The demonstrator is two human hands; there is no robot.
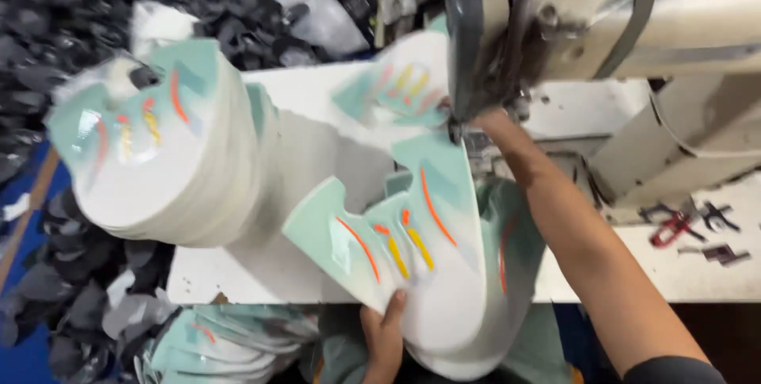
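Left hand [384, 336] at 6 o'clock pinches the top panel [396, 233] of a stack. Right hand [485, 118], grip hidden, reaches under the sewing machine [602, 19] at 1 o'clock.

The left hand [383, 342] was positioned low at the bottom edge of the view with its thumb raised and its fingers curled in a closed grip, while the right forearm extended diagonally up and away from the body, its hand [485, 118] largely hidden at the far end.
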